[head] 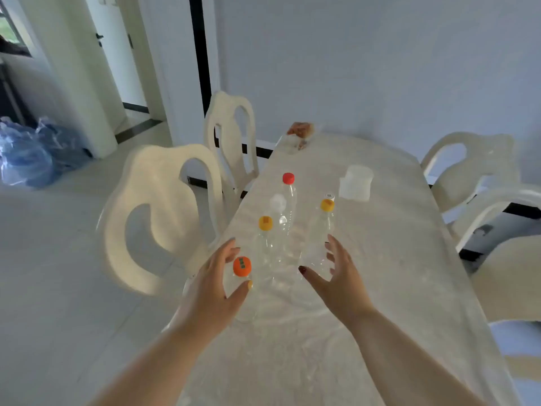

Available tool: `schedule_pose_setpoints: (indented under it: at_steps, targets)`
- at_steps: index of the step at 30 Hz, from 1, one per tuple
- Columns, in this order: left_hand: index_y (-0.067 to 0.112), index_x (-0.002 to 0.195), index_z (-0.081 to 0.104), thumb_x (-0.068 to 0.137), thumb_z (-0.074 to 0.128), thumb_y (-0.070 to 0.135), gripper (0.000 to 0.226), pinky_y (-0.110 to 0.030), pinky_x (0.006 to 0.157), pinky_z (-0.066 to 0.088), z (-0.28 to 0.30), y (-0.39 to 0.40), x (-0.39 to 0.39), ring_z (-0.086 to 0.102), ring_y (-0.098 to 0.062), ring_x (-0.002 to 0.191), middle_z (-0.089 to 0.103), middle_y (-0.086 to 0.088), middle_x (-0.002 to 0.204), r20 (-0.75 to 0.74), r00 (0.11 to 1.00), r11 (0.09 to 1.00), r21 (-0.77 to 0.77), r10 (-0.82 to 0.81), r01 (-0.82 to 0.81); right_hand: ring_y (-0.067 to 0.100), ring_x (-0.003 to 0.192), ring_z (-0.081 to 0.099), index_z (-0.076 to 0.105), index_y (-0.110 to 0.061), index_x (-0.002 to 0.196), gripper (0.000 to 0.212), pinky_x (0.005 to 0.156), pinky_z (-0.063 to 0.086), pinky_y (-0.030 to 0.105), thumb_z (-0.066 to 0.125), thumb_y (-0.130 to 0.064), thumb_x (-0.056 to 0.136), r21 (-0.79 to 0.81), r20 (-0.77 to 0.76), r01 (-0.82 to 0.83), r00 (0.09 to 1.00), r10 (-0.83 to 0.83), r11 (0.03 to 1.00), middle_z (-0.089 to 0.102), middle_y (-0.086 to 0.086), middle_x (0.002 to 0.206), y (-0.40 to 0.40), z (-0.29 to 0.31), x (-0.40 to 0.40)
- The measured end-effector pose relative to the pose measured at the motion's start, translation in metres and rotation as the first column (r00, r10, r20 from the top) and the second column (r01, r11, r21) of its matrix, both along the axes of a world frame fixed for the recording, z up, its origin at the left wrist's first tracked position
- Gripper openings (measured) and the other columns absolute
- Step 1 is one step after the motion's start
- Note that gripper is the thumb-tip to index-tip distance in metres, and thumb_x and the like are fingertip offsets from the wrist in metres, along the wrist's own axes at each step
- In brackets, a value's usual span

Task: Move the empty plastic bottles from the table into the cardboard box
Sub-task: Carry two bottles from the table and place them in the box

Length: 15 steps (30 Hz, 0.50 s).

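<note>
Several clear empty plastic bottles stand upright on the pale table (380, 259). An orange-capped bottle (242, 266) stands nearest, between the thumb and fingers of my left hand (215, 284), which is open around it without a firm grip. A yellow-capped bottle (317, 244) stands just left of my right hand (336, 278), whose fingers are spread. Another yellow-capped bottle (265, 241), a white-capped one (278, 203) and a red-capped one (288, 191) stand behind. No cardboard box is in view.
A translucent plastic container (355, 183) sits on the table beyond the bottles, and a bag of food (300, 131) lies at the far end. Cream chairs (158, 200) line the left side, and more chairs (468, 162) stand on the right. Blue plastic bags (32, 153) lie on the floor at the left.
</note>
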<state>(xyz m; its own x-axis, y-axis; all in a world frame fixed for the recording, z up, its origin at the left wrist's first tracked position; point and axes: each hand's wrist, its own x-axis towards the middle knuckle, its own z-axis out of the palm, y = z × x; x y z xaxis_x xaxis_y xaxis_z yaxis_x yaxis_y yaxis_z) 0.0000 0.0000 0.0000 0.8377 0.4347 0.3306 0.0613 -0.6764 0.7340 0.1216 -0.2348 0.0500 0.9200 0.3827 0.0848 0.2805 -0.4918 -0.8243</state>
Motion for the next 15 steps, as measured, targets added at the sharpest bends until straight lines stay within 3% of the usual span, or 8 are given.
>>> schedule_pose_setpoints:
  at_steps: [6, 8, 11, 15]
  targets:
    - [0.050, 0.120, 0.058, 0.080, 0.071, 0.052, 0.042, -0.041, 0.092, 0.057, -0.018, 0.002, 0.006, 0.063, 0.001, 0.110, 0.065, 0.028, 0.119, -0.050, 0.999, 0.990, -0.141, -0.013, 0.006, 0.022, 0.128, 0.053, 0.036, -0.020, 0.149, 0.082, 0.107, 0.043, 0.039, 0.076, -0.042, 0.080, -0.052, -0.071, 0.071, 0.995, -0.074, 0.996, 0.054, 0.002, 0.141, 0.015, -0.024, 0.022]
    - [0.046, 0.114, 0.063, 0.079, 0.072, 0.049, 0.036, -0.035, 0.088, 0.055, -0.015, -0.001, 0.007, 0.065, -0.004, 0.108, 0.069, 0.023, 0.114, -0.020, 0.999, 0.982, -0.187, -0.024, 0.020, 0.021, 0.117, 0.059, 0.046, -0.021, 0.139, 0.069, 0.094, 0.047, 0.029, 0.077, -0.036, 0.080, -0.033, -0.057, 0.100, 0.993, -0.101, 0.994, 0.063, -0.001, 0.125, 0.018, -0.030, 0.026]
    - [0.044, 0.112, 0.067, 0.077, 0.074, 0.051, 0.037, -0.030, 0.088, 0.050, -0.008, -0.004, 0.010, 0.066, -0.006, 0.110, 0.072, 0.022, 0.113, -0.025, 0.999, 0.958, -0.284, -0.038, 0.029, 0.015, 0.095, 0.064, 0.057, -0.028, 0.116, 0.041, 0.071, 0.042, 0.012, 0.078, -0.032, 0.080, 0.007, -0.043, 0.132, 0.990, -0.132, 0.991, 0.067, -0.013, 0.099, 0.021, -0.037, 0.031]
    - [0.046, 0.109, 0.071, 0.073, 0.076, 0.052, 0.038, -0.027, 0.089, 0.047, -0.001, -0.005, 0.012, 0.066, -0.003, 0.112, 0.074, 0.024, 0.111, -0.053, 0.997, 0.938, -0.345, -0.063, 0.041, 0.007, 0.088, 0.064, 0.060, -0.030, 0.102, 0.027, 0.068, 0.042, 0.012, 0.078, -0.032, 0.082, 0.059, -0.055, 0.119, 0.992, -0.116, 0.991, 0.068, -0.014, 0.091, 0.022, -0.039, 0.035]
